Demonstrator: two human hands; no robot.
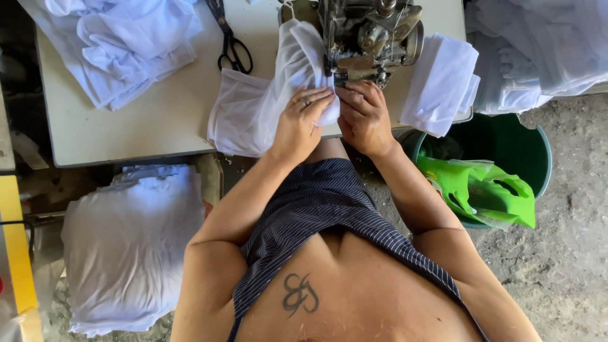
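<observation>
grey table (126,120), scissors (232,44), white cloth (253,107)

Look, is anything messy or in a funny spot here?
Mostly tidy. A bright green plastic bag droops over the rim of the green bucket, and white fabric hangs off the table edge by the sewing machine.

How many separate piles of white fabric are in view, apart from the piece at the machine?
4: one at the table's top-left, one beside the machine's right side, one at top right, one lower left. More may lie out of frame.
</observation>
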